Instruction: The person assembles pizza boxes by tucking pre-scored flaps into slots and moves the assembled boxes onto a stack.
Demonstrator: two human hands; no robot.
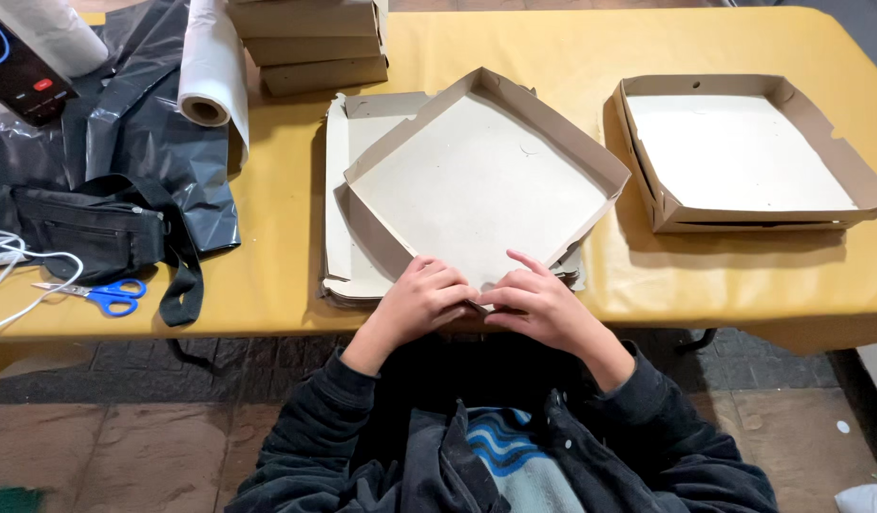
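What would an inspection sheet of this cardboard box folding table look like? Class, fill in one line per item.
Surface: table under a yellow cover.
Job's things: half-folded cardboard box turned cornerwise on a stack of flat blanks; finished box to its right; more boxes stacked at the back.
Clutter: blue scissors, black pouch, black plastic sheet, white roll, phone.
Grippers: left hand and right hand press the box's near corner.
Cables: white cord at the left edge.
Surroundings: paved floor.
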